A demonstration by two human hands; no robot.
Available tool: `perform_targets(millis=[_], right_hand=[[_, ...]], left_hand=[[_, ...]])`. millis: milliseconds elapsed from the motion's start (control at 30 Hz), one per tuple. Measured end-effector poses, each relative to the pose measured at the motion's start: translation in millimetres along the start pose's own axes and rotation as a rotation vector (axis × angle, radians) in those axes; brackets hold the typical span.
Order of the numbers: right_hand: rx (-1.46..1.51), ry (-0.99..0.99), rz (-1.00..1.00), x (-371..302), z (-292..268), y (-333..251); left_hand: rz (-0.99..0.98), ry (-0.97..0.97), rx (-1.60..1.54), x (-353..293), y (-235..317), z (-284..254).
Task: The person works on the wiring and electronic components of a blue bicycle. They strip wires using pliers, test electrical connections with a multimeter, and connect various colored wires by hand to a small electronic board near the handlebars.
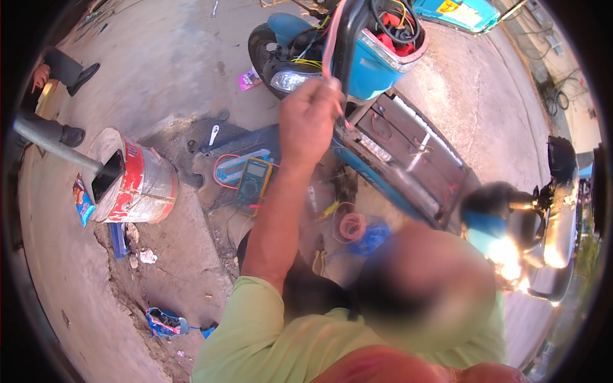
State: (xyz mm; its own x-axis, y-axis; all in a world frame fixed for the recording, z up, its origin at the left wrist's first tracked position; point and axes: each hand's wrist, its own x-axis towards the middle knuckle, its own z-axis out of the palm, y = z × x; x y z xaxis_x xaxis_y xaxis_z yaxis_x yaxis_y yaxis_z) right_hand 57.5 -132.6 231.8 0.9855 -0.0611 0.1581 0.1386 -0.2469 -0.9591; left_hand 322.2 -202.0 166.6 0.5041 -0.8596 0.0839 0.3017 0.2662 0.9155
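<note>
My left hand (311,115) reaches forward at full stretch, closed around a pinkish-red wire (331,45) beside a black bar (347,45) of a blue vehicle (377,64). A blurred patch covers the place where my right arm comes forward, so the right hand cannot be made out. Below my left forearm lie a multimeter (255,179) with a yellow-edged case and a blue tool or holder (235,167). A coil of pink wire (352,226), a blue plastic bag (372,239) and pliers (319,260) rest on the ground nearby.
The vehicle's long bed (415,147) lies uncovered, with wires inside. At left stands a red-and-white bucket (143,182) with a grey pole (57,143) over it. Another person's shoes (83,80) show far left. A wrench (214,135) lies on the ground; handlebars (543,204) are at right.
</note>
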Motion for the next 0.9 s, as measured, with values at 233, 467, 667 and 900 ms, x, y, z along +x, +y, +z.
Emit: perform_targets(millis=[233, 467, 667, 900], right_hand=[[-0.496, 0.016, 0.462, -60, -6, 32], [-0.6, 0.113, 0.665, -2, -33, 14], [-0.51, 0.602, 0.674, 101, -91, 15], [0.26, 0.854, 0.442, 113, -79, 72]], left_hand=[[-0.026, -0.075, -0.017, 13, -8, -15], [-0.093, -0.29, -0.098, 7, 3, -30], [-0.07, -0.282, -0.071, -1, 12, -28], [-0.042, -0.273, -0.172, -9, 12, -10]])
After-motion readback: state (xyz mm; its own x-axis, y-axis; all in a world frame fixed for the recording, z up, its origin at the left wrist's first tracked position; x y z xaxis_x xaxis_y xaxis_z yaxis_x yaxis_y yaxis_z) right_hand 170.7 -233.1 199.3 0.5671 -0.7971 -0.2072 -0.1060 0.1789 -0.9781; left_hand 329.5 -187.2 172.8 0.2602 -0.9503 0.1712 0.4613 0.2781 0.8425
